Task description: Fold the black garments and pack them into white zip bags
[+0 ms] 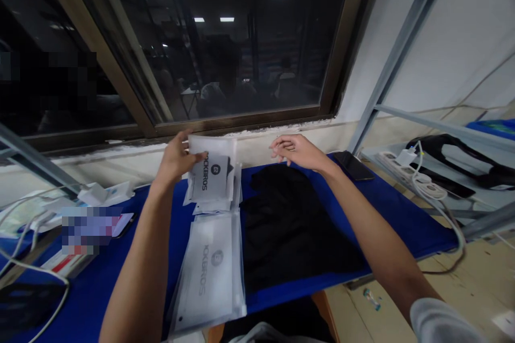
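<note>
My left hand (176, 161) is closed on a small clear zip bag (212, 171) with a grey printed card inside, lifted above a stack of similar bags (209, 273) lying on the blue table (402, 220). My right hand (295, 151) hovers over the far edge of a pile of black fabric (289, 225), fingers loosely curled and holding nothing that I can see. The fabric lies right of the bags.
A dark phone (353, 165) lies at the table's far right corner. A white power strip (406, 169) with cables sits on the shelf to the right. Chargers, cables and papers (96, 195) crowd the left end. A dark window runs behind.
</note>
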The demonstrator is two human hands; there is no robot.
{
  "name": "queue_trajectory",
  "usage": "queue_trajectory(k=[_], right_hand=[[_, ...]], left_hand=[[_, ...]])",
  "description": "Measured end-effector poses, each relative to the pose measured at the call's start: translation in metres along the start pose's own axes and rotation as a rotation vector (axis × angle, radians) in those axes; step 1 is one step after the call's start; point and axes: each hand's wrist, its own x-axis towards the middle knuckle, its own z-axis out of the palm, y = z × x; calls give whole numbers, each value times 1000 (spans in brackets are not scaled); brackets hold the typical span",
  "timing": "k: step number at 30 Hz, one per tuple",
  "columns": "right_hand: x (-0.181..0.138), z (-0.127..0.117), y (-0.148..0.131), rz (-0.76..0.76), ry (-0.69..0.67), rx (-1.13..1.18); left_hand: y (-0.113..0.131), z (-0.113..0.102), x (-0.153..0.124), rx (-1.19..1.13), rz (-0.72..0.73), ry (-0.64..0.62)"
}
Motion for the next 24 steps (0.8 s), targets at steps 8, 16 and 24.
queue_trajectory(k=[8,16,24], right_hand=[[-22,36,-44,-396,382,-19],[-34,51,-49,-557,386,-362],[-41,42,-62,-520,237,-342]], left_hand=[[80,17,-49,-278,191,-191],[96,36,-67,-145,434,-280],[97,56,-70,-319,368,-34]])
